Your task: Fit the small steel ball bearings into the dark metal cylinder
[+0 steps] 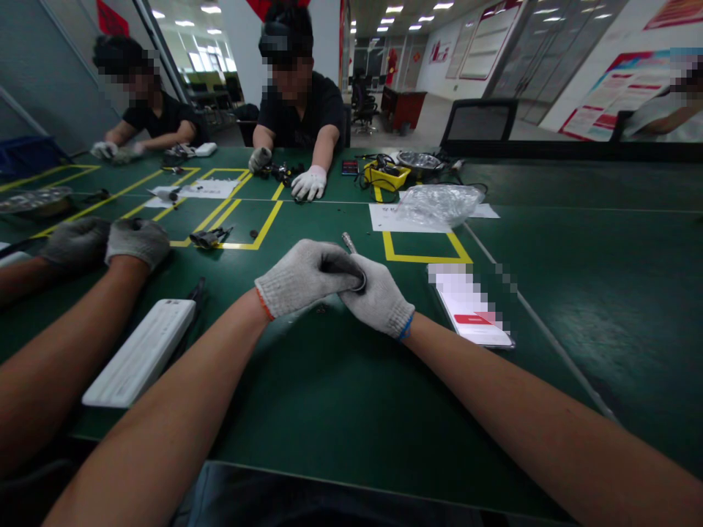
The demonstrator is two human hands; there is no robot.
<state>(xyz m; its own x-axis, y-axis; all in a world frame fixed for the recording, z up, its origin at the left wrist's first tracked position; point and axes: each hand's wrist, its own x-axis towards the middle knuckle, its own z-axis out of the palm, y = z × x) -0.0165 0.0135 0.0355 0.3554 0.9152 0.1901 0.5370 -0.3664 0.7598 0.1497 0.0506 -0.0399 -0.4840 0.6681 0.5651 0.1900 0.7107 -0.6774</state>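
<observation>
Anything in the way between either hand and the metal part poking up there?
Nothing visible beyond the gloves: the left hand and right hand meet at the metal part, though the hands hide its lower end.

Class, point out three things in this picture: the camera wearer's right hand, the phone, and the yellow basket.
Right hand [378, 296]: head view, middle of the glove.
Phone [470, 301]: head view, on the lit screen.
Yellow basket [389, 180]: head view, on its near wall.
</observation>
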